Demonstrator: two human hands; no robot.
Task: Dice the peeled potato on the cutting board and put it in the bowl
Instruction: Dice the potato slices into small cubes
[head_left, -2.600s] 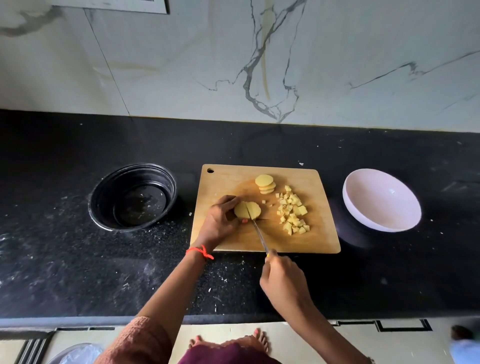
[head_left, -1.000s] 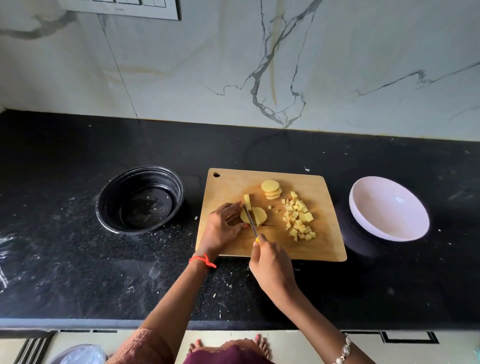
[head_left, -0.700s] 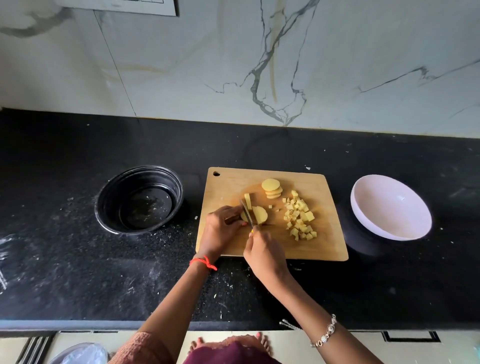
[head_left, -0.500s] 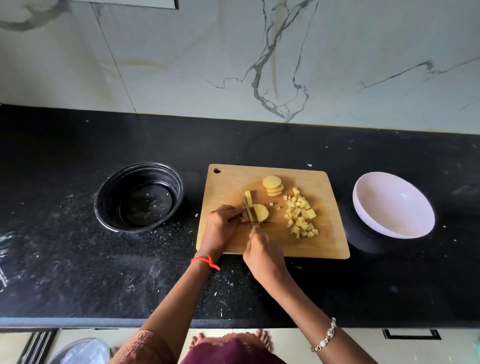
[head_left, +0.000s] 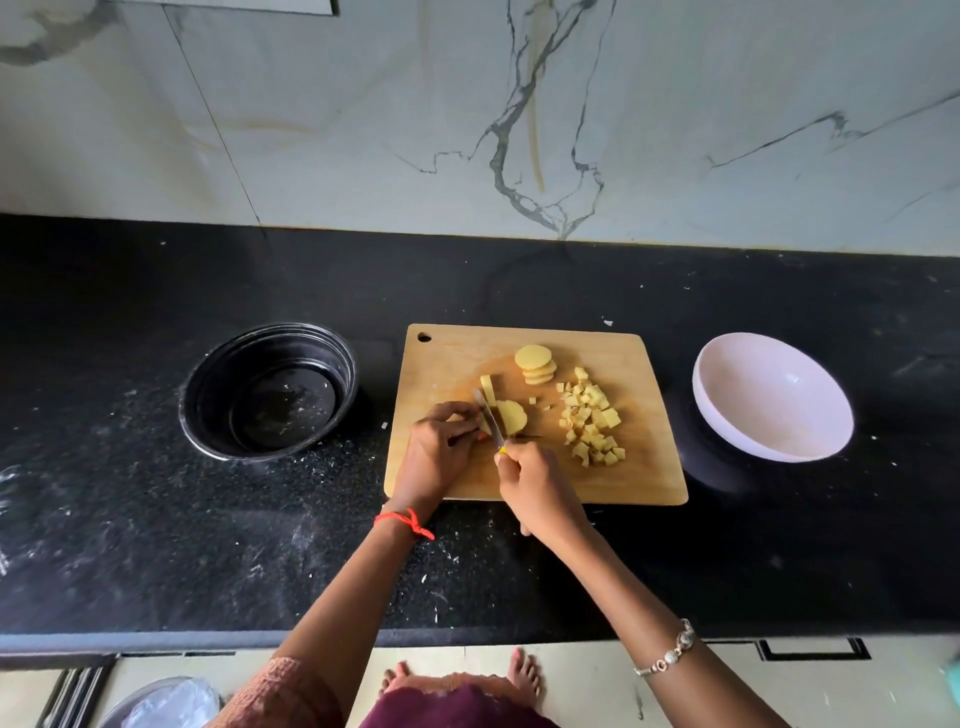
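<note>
I see the left hand (head_left: 439, 457) curled on the potato slices (head_left: 513, 415) mid cutting board (head_left: 452, 364), right hand (head_left: 540, 488) gripping the knife (head_left: 487, 413) across them, diced pile (head_left: 592, 421) at their three o'clock, white bowl (head_left: 774, 400) farther at three

- A wooden cutting board (head_left: 452, 358) lies on the black bench (head_left: 156, 519), between a black bowl (head_left: 270, 389) on its left and a white bowl (head_left: 774, 400) on its right.
- The left hand (head_left: 436, 457) holds a potato piece (head_left: 511, 415) down with curled fingers (head_left: 457, 415).
- The right hand (head_left: 537, 486) grips a knife (head_left: 488, 415), its blade on that piece.
- Round slices (head_left: 535, 361) are stacked farther back, with potato dice (head_left: 592, 421) heaped to the right.
</note>
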